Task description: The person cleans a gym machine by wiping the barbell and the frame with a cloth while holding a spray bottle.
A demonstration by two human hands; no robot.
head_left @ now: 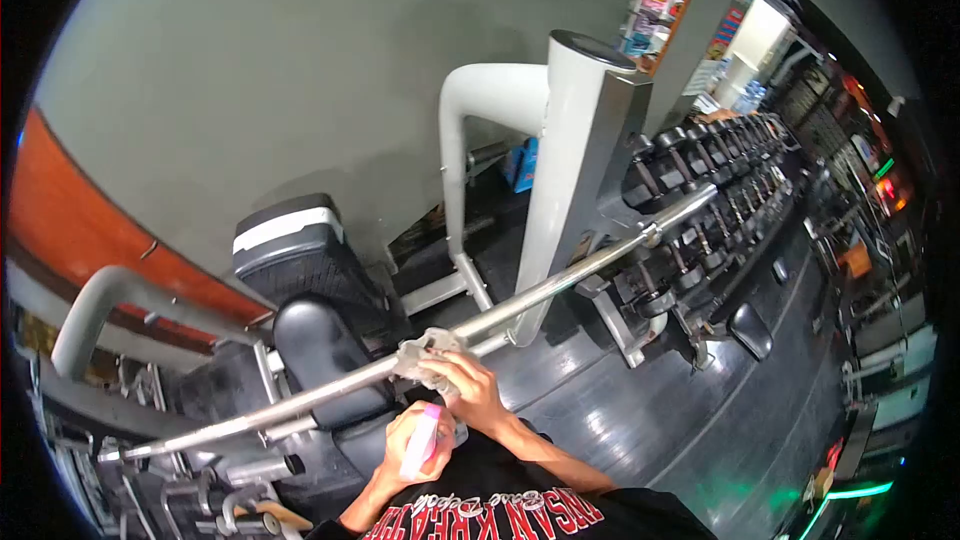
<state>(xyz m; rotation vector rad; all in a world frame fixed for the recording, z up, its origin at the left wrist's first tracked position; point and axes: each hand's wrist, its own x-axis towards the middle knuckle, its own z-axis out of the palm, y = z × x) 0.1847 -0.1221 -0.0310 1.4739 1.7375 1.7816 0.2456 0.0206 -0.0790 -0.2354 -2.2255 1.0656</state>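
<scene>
My right hand [474,392] presses a crumpled, pale grey cloth [425,352] against a long metal barbell [545,285], with its fingers closed over the cloth. The bar slants across the view from lower left to upper right. Just below, close to my chest, my left hand [402,440] is wrapped round a spray bottle with a pink and white head [422,438]. Most of the bottle's body is hidden by my fingers. Behind the bar stands a black padded bench [322,340].
A thick white and grey rack upright [565,160] rises beyond the bar. Dumbbell racks [715,165] hold several dumbbells to the right. At left are a curved grey frame tube [95,315] and an orange panel [100,220]. Dark flooring [600,410] extends to the right.
</scene>
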